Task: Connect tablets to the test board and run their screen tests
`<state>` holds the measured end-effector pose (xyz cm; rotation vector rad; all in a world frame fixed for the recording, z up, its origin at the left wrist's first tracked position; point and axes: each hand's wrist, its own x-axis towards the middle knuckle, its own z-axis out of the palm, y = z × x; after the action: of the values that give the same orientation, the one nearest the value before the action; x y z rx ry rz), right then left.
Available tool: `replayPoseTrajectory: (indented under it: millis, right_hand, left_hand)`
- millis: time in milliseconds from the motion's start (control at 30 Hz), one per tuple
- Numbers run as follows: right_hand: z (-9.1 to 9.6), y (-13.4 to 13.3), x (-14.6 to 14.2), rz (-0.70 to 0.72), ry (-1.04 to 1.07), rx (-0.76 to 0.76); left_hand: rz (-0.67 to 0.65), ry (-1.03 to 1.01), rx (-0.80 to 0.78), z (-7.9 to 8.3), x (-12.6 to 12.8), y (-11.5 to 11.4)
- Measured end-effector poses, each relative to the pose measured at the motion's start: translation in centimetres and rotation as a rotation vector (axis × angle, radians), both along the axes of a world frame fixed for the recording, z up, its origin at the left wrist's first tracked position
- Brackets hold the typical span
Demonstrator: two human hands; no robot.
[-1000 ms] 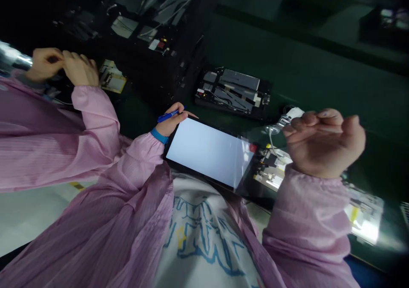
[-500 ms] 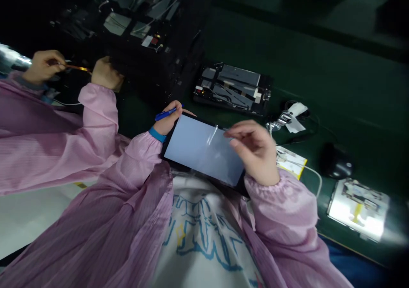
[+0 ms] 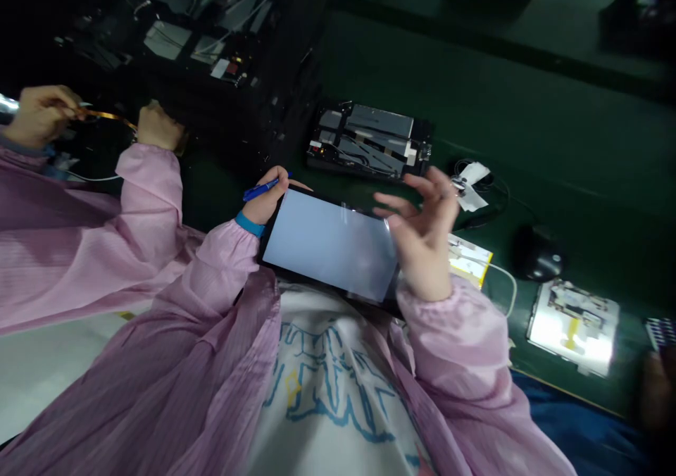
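Left hand (image 3: 267,205) is gripping a black-framed tablet (image 3: 327,247) by its edge, a blue pen (image 3: 263,189) pinched in the same fingers | right hand (image 3: 422,240) is hovering, fingers spread open, with the tablet just under them | the slab looks stiff, slippery, fragile; safest held by its frame

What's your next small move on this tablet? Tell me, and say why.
Probably lay your right hand on the clear film and smooth it down: the film looks lifted near those fingers, while your left hand grips the tablet steady.
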<state>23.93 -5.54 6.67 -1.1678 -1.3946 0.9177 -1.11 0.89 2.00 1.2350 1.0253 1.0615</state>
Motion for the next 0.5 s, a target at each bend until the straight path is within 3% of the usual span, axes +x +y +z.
replayPoseTrajectory:
  millis: [133,267,367,500]
  right_hand:
    - [-0.7,-2.6,-3.7,0.244,-0.579,0.192]
    - [-1.2,-4.4,-4.7,0.423,-0.978,0.274]
    - [-1.6,-5.6,-3.0,0.396,-1.046,0.259]
    - [-1.9,-7.4,1.0,0.223,-0.887,0.183]
  left_hand:
    - [-0.013,-0.039,-0.003,-0.5,-0.2,0.1]
    - [0.016,-0.022,-0.02,-0.6,-0.3,0.1]
    - [0.029,-0.02,-0.03,-0.4,-0.2,0.0]
    - [0.022,-0.04,-0.039,0.0,-0.1,0.0]
